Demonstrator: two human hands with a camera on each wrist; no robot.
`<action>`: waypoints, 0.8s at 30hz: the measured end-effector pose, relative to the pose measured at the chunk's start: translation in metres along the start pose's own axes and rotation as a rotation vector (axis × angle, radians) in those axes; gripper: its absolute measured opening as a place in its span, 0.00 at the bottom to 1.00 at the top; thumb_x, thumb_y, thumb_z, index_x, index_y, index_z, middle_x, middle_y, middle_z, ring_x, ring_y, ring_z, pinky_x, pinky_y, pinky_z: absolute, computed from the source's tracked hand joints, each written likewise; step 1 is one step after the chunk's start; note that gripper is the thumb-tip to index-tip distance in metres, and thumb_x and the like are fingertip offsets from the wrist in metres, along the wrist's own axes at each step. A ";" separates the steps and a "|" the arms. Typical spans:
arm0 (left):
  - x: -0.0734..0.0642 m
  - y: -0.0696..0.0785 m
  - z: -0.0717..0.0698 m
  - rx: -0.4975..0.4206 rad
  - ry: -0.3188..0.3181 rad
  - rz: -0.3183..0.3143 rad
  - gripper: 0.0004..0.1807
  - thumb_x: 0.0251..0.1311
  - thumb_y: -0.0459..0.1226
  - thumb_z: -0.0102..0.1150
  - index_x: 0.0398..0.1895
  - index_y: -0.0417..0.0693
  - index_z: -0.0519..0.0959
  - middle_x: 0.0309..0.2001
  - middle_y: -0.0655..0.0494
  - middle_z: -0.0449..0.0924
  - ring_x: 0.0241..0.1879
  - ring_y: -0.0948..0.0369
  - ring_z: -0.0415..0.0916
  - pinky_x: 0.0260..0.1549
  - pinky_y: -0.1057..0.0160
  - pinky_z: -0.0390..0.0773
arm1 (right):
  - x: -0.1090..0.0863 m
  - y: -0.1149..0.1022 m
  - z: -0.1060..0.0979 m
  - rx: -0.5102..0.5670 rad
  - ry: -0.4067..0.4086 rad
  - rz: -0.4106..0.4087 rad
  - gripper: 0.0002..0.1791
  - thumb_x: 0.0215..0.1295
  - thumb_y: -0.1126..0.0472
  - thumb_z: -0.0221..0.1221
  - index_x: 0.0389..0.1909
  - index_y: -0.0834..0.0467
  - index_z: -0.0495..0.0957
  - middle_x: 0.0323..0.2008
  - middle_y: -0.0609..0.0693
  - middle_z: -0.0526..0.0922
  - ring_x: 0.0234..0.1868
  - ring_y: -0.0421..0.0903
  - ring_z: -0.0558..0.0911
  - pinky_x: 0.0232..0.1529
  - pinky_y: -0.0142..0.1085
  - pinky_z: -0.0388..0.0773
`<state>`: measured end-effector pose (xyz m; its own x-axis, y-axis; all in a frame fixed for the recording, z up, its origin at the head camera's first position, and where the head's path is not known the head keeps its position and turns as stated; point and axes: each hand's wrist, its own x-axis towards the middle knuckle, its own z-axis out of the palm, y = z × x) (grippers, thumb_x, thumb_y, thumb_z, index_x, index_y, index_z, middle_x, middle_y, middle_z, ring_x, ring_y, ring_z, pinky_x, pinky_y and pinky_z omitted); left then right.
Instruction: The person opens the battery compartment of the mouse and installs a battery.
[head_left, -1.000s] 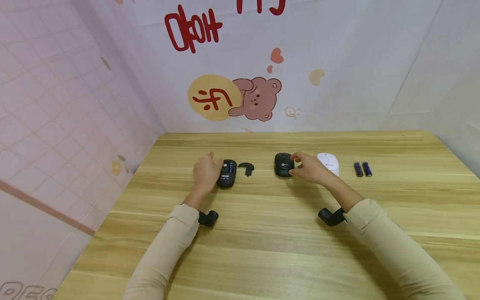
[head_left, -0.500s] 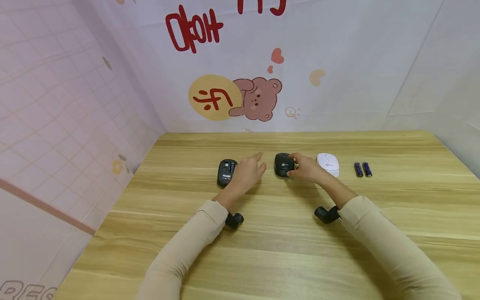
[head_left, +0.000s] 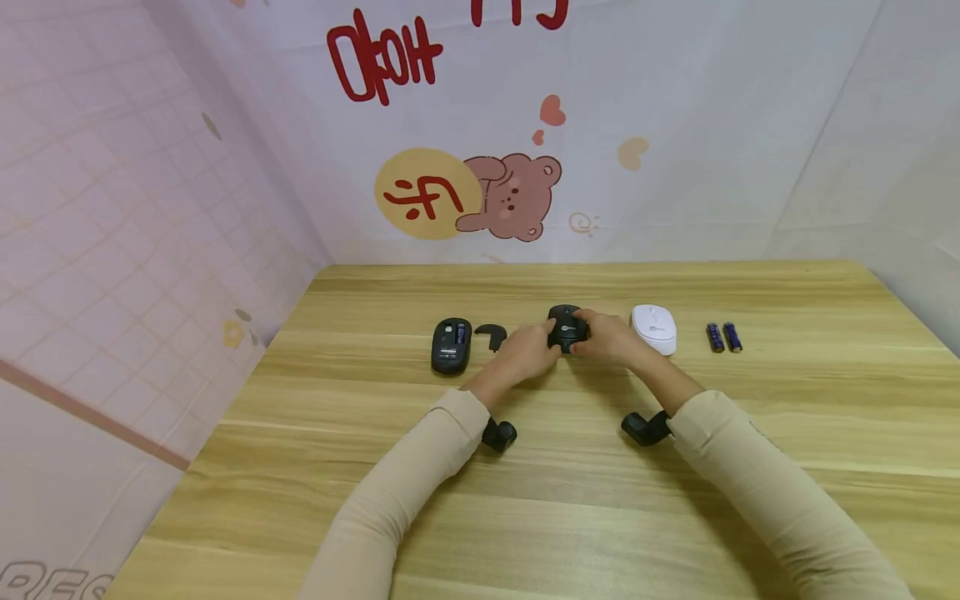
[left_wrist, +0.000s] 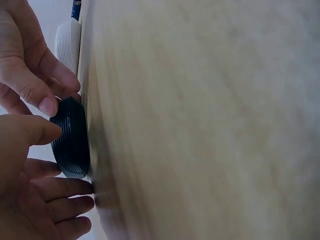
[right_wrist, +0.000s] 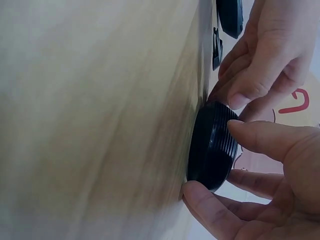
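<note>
A black computer mouse (head_left: 567, 325) sits upright on the wooden table, between both hands. My left hand (head_left: 528, 350) holds it from the left, its thumb on the near side and the other fingers spread round the far side in the left wrist view. From the right, my right hand (head_left: 611, 340) grips the same mouse (right_wrist: 214, 147), fingers at its edge close to the table. Left of them lies an overturned black mouse (head_left: 451, 358), its battery bay uncovered with a blue battery (head_left: 461, 333) inside. A curved black battery cover (head_left: 491, 335) rests between the two mice.
Just right of my right hand is a white mouse (head_left: 654, 325) on the table (head_left: 570, 508). Two blue batteries (head_left: 723, 337) lie side by side farther right. A printed cloth wall (head_left: 697, 192) rises behind the table's back edge.
My left hand has left the overturned mouse, passed over the battery cover and come to the upright black mouse's left side. My right hand has stayed at that mouse.
</note>
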<state>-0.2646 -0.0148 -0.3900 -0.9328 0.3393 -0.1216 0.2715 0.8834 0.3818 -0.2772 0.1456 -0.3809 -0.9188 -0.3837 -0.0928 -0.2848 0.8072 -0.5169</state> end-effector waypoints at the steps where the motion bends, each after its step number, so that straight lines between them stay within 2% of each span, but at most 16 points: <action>1: 0.000 0.000 0.000 -0.003 0.004 0.003 0.30 0.67 0.44 0.48 0.70 0.46 0.57 0.50 0.45 0.78 0.14 0.62 0.62 0.11 0.68 0.60 | 0.000 0.000 0.000 0.001 -0.001 0.005 0.36 0.58 0.61 0.61 0.63 0.72 0.58 0.50 0.73 0.73 0.51 0.65 0.73 0.49 0.53 0.70; 2: 0.000 0.001 0.001 -0.009 0.008 0.003 0.30 0.67 0.44 0.48 0.70 0.46 0.57 0.52 0.45 0.76 0.13 0.62 0.62 0.11 0.68 0.60 | 0.000 -0.001 0.000 0.007 0.001 0.008 0.36 0.57 0.61 0.60 0.64 0.72 0.58 0.50 0.73 0.72 0.51 0.66 0.73 0.50 0.53 0.70; 5: 0.000 0.001 0.002 -0.020 0.008 0.000 0.31 0.67 0.44 0.48 0.70 0.46 0.56 0.48 0.44 0.79 0.11 0.63 0.61 0.10 0.68 0.59 | -0.001 -0.001 0.003 0.002 0.017 0.013 0.36 0.57 0.62 0.61 0.63 0.71 0.59 0.50 0.73 0.72 0.52 0.66 0.72 0.50 0.54 0.69; 7: 0.000 0.001 0.003 -0.025 0.015 -0.009 0.30 0.66 0.44 0.48 0.70 0.47 0.57 0.50 0.45 0.78 0.11 0.63 0.61 0.10 0.68 0.59 | -0.001 -0.002 0.005 -0.011 0.031 0.013 0.36 0.57 0.62 0.61 0.63 0.71 0.59 0.49 0.73 0.73 0.51 0.67 0.73 0.50 0.54 0.70; 9: 0.000 0.001 0.004 -0.033 0.015 -0.021 0.30 0.66 0.43 0.48 0.70 0.47 0.57 0.46 0.45 0.79 0.10 0.62 0.60 0.09 0.68 0.59 | -0.001 -0.002 0.008 -0.031 0.045 0.009 0.36 0.57 0.62 0.62 0.63 0.72 0.60 0.48 0.73 0.74 0.50 0.66 0.74 0.49 0.54 0.71; 11: 0.000 0.001 0.004 -0.034 0.027 -0.025 0.30 0.66 0.43 0.49 0.69 0.47 0.58 0.48 0.45 0.79 0.12 0.61 0.63 0.10 0.68 0.59 | 0.000 -0.003 0.010 -0.046 0.061 0.006 0.36 0.57 0.62 0.62 0.63 0.72 0.60 0.48 0.73 0.74 0.50 0.66 0.74 0.49 0.54 0.71; 15: 0.001 0.000 0.006 -0.015 0.081 -0.019 0.30 0.65 0.45 0.50 0.68 0.46 0.61 0.53 0.47 0.76 0.25 0.60 0.74 0.16 0.67 0.66 | 0.000 -0.008 0.013 -0.050 0.093 -0.001 0.36 0.55 0.64 0.62 0.62 0.72 0.60 0.50 0.74 0.71 0.52 0.67 0.72 0.52 0.53 0.69; 19: 0.000 0.001 0.005 -0.026 0.129 -0.030 0.31 0.62 0.46 0.55 0.67 0.49 0.63 0.55 0.47 0.74 0.38 0.56 0.78 0.24 0.63 0.73 | 0.000 -0.010 0.014 -0.029 0.122 -0.007 0.35 0.54 0.67 0.62 0.62 0.72 0.61 0.50 0.74 0.70 0.51 0.66 0.72 0.52 0.53 0.69; 22: -0.001 0.001 0.003 -0.026 0.153 -0.033 0.31 0.60 0.46 0.58 0.66 0.51 0.65 0.53 0.47 0.76 0.40 0.55 0.78 0.28 0.60 0.77 | 0.000 -0.010 0.014 -0.017 0.145 -0.013 0.34 0.53 0.70 0.61 0.62 0.71 0.62 0.49 0.74 0.71 0.49 0.66 0.73 0.51 0.52 0.70; 24: -0.002 0.001 0.002 0.007 0.176 -0.020 0.29 0.59 0.46 0.59 0.64 0.52 0.68 0.51 0.48 0.78 0.42 0.55 0.78 0.31 0.59 0.77 | -0.001 -0.010 0.013 -0.009 0.157 -0.013 0.33 0.51 0.72 0.59 0.61 0.70 0.63 0.48 0.74 0.72 0.48 0.65 0.74 0.50 0.52 0.70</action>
<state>-0.2617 -0.0138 -0.3906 -0.9650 0.2603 0.0335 0.2536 0.8918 0.3748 -0.2697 0.1317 -0.3867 -0.9462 -0.3200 0.0485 -0.2990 0.8070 -0.5093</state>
